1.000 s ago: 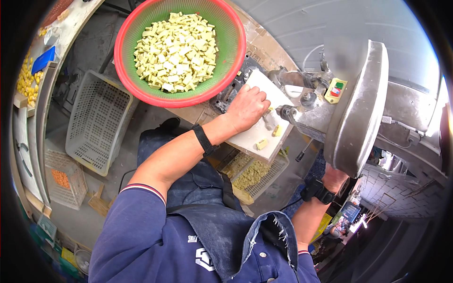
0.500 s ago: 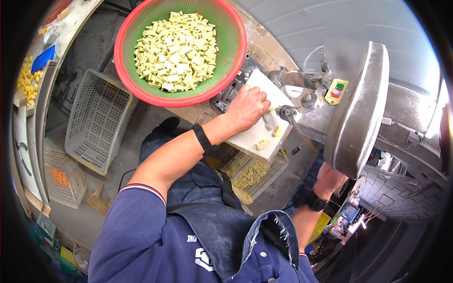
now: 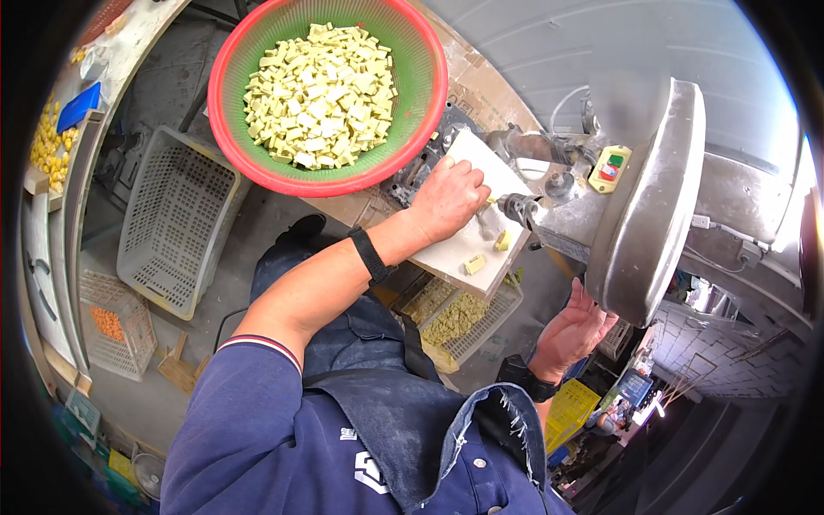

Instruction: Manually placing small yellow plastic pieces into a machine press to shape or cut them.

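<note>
My left hand is closed, its fingers pinched round a small pale yellow block at the drill chuck. Most of that block is hidden by the fingers. The hand rests on a white board that serves as the drill press's work surface. Two more yellow pieces, a loose block and another block, lie on the board near its front edge. Below the grey metal housing of the drill press, my right hand is open, palm up, fingers stretched, holding nothing visible.
A green colander with a red rim, full of yellow blocks, stands left of the board. Under the board sits a crate with yellowish shavings. A grey crate is at the left. The switch plate is on the machine.
My right hand has come out from behind the housing, toward the left, and its fingers have opened out. A small dark knob below the chuck has moved upward. My left hand stays in place.
</note>
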{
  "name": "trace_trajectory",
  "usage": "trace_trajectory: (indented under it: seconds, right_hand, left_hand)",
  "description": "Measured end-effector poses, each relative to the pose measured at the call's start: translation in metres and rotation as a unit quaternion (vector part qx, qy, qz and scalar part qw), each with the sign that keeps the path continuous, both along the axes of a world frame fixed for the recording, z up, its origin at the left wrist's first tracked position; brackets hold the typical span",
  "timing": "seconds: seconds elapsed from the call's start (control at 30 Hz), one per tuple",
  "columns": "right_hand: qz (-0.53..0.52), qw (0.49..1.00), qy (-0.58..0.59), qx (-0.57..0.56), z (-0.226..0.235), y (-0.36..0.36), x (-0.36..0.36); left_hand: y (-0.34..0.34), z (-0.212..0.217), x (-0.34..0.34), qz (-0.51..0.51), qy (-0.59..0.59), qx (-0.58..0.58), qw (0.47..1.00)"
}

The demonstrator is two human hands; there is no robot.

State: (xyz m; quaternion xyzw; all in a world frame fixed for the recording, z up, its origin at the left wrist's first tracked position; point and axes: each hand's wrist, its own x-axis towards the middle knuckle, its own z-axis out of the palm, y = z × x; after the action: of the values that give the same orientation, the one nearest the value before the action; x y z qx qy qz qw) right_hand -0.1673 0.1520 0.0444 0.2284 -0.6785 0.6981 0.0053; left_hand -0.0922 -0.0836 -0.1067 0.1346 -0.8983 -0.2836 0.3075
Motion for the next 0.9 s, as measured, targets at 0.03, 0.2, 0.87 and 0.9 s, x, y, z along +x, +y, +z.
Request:
trace_trajectory:
  seconds: [0.03,0.2,0.87,0.9]
  right_hand:
    - [0.000,1.000,0.000,0.000,0.000,-0.003,0.003]
    - [-0.054,0.998,-0.009,0.014,-0.009,-0.005,0.011]
    - [-0.069,0.988,0.039,0.129,0.012,0.021,-0.058]
    - [-0.061,0.989,0.041,0.131,0.009,0.021,-0.063]
  left_hand:
    - [0.000,0.000,0.000,0.000,0.000,0.000,1.000]
    - [0.000,0.001,0.000,0.000,-0.004,-0.007,1.000]
    - [0.000,0.004,-0.003,-0.012,-0.003,-0.010,1.000]
    - [-0.001,0.002,-0.002,-0.011,0.001,-0.004,1.000]
